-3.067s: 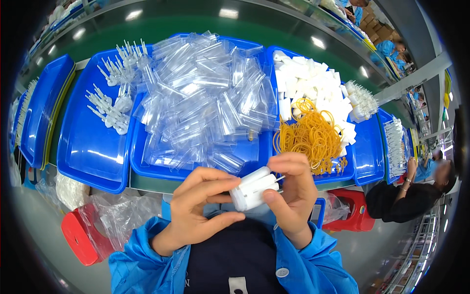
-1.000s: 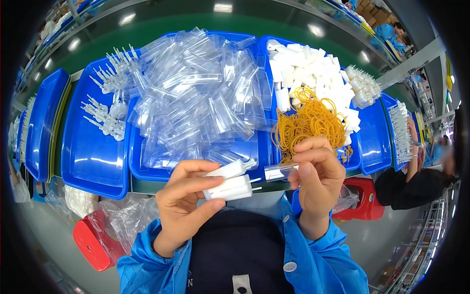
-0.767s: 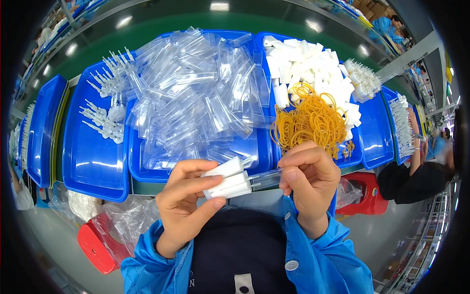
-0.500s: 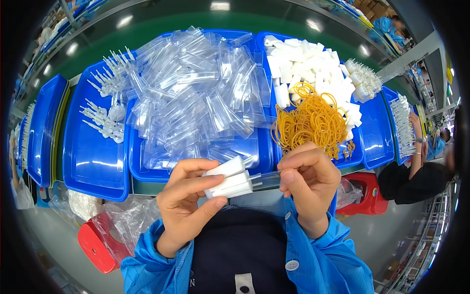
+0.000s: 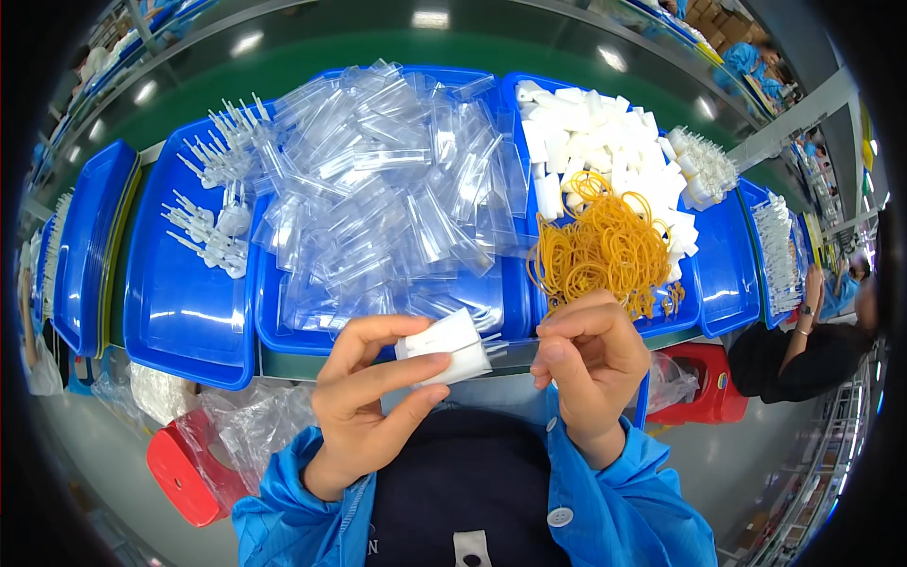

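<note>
My left hand (image 5: 373,402) is closed around a small bundle of white plastic pieces (image 5: 446,348), tilted, with thin pale prongs sticking out at the right end. My right hand (image 5: 595,373) is pinched just right of those prongs. Between its fingertips and the bundle runs a thin clear plastic strip (image 5: 520,342), partly hidden by the fingers. Beyond the hands, clear plastic sleeves (image 5: 378,180) are heaped in a blue tray (image 5: 283,335). Yellow rubber bands (image 5: 605,248) lie on white plastic pieces in another blue tray (image 5: 694,317).
White pronged parts (image 5: 213,227) stand in the blue tray (image 5: 184,345) at left, beside stacked trays (image 5: 85,255). Red stools (image 5: 194,472) flank me below the table. A person in black (image 5: 794,354) works at far right, near more white parts (image 5: 777,250).
My left hand has turned the white bundle, so its pieces now sit closer together. The clear strip shows less between the bundle and my right fingers, which moved slightly left and down.
</note>
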Available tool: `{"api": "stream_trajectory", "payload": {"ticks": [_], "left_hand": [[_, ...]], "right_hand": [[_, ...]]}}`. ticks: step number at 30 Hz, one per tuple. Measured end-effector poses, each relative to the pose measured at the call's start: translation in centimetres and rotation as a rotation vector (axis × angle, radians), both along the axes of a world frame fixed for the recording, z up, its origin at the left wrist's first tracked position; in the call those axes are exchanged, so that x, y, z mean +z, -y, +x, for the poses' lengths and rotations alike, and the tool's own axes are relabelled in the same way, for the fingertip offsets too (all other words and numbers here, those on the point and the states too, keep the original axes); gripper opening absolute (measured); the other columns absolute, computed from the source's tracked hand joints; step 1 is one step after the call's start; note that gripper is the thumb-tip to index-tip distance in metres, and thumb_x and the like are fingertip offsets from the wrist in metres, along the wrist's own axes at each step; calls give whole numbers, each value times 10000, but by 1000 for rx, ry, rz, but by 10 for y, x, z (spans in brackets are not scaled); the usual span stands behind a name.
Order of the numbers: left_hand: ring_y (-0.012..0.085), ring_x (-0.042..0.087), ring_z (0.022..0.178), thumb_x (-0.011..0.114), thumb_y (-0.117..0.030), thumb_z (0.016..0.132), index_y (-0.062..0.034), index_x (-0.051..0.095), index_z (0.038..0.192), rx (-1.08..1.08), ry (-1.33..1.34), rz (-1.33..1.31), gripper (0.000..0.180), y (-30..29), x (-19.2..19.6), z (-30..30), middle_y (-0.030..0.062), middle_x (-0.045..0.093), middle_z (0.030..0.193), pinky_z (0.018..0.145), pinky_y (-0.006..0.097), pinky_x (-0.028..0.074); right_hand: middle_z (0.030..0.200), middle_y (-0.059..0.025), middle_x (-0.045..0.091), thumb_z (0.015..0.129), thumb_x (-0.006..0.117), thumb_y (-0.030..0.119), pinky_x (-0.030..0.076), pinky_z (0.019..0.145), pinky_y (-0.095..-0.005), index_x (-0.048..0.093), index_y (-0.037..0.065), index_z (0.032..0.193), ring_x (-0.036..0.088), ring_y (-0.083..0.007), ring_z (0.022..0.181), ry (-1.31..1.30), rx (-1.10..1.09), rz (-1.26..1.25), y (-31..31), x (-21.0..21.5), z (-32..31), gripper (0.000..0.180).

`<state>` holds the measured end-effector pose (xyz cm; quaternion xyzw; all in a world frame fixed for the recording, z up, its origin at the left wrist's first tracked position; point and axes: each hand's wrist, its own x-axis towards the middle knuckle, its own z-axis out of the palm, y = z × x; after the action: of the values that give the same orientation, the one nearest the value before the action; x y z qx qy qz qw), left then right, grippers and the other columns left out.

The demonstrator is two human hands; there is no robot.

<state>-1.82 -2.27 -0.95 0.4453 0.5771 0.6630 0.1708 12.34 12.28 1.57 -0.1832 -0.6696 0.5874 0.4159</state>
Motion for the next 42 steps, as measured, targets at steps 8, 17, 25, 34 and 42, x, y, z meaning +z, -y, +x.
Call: {"api": "stream_trajectory", "payload": {"ticks": [8,17,25,34,42], "left_hand": [[272,625,1017,765,45,705,-5,724,1021,-10,-40,54,322,2,-4,0,176,568,1169,857,333,508],[341,633,1062,806,5,690,50,635,1136,152,-323,64,480,-2,-9,12,272,601,1179,856,378,543],[365,647,1046,836,-12,669,65,606,1155,250,-490,83,542,-9,-9,16,291,623,1134,867,387,548],[354,663,1013,827,-6,667,78,621,1128,258,-441,96,511,-9,-8,13,280,634,1121,826,365,565],[349,654,1033,810,-13,700,85,587,1174,352,-398,61,533,1,-10,4,289,609,1154,799,343,572]], "right_hand": [[881,-120,593,809,673,-78,477,530,-186,602,-49,874,600,-92,612,82,142,-31,-8,12,-12,100],[1259,-206,460,653,869,209,398,992,-420,423,-44,1306,464,-302,1207,187,-29,421,13,2,-22,831],[1118,-144,444,559,873,296,354,896,-377,450,-26,1304,428,-281,1040,309,-261,661,25,-3,-24,915],[980,-93,496,587,856,326,370,822,-363,558,0,1228,477,-237,903,380,-184,713,25,0,-25,779],[983,-91,548,642,836,312,356,873,-385,627,45,1140,532,-237,913,258,-25,580,6,5,-34,602]]}}
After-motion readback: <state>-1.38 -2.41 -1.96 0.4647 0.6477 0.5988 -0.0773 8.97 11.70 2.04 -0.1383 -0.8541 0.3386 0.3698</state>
